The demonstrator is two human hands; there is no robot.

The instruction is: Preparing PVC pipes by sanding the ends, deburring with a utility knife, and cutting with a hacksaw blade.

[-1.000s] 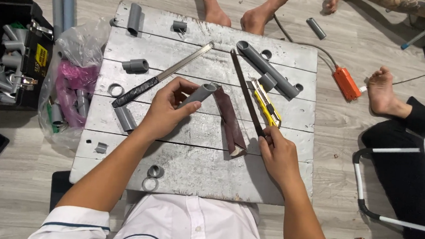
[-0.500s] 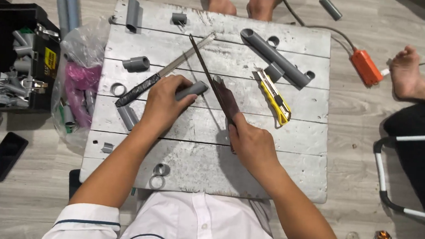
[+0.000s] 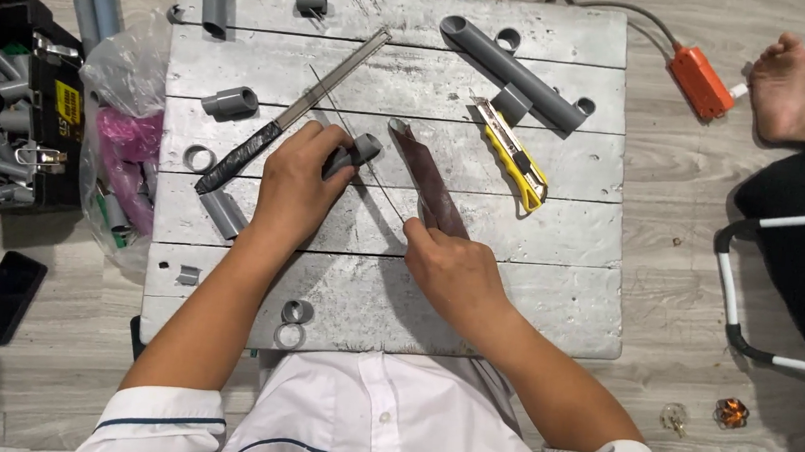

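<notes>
Left hand (image 3: pixel 292 190) clamped around short grey pipe piece (image 3: pixel 359 150), near board (image 3: pixel 549 293) centre; pipe axis runs 8-to-2 o'clock, open end toward 2. Right hand (image 3: pixel 451 272) pinches thin saw blade (image 3: pixel 357 138), axis 11-to-5, crossing just beside the pipe.

Grey pipe piece (image 3: pixel 356 150); dull brown sandpaper strip (image 3: pixel 425 176); silver-painted, scuffed board (image 3: pixel 551 265); yellow-and-black knife (image 3: pixel 511 155); orange box (image 3: pixel 702 83); pink bag contents (image 3: pixel 130 141); white shirt (image 3: pixel 360 421), dark trim.
</notes>
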